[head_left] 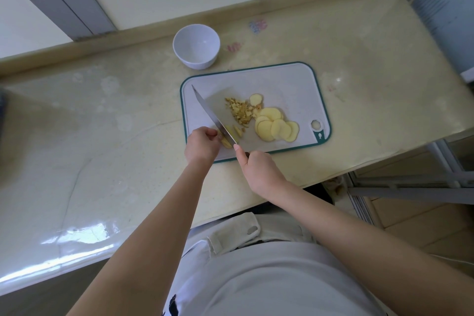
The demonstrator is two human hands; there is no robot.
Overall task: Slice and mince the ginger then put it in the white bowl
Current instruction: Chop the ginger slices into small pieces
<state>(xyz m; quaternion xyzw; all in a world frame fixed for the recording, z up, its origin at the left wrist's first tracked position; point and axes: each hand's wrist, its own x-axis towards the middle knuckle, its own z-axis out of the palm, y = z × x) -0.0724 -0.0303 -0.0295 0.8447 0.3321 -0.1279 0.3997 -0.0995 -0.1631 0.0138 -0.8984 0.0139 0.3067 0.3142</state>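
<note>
Several ginger slices (275,127) lay fanned over one another on the right half of the cutting board (289,79). They were thin rounds, pale yellow and smooth on the cut face, with a darker tan line at the rim where peel showed. One lone slice (256,99) sat just beyond them, towards the wall. Between that pile and the knife (214,118) was the minced ginger (239,111), a loose heap of small ragged bits, duller and browner than the rounds and scattered a little at its edges. At the near left corner of the board the left hand (202,145) had its fingers curled down on a small stack of ginger strips (227,143), pinning them flat, and a few cut sticks lay just to the right of the blade. The right hand (259,169) was wrapped round the knife's handle, with the forefinger stretched forward along the spine. The long blade ran slantwise from that hand out towards the board's far left corner, its heel down at the strips beside the left fingertips. The white bowl (196,46) stood on the countertop (102,115) just beyond the board's far left corner, apart from it, its inside showing plain white.
</note>
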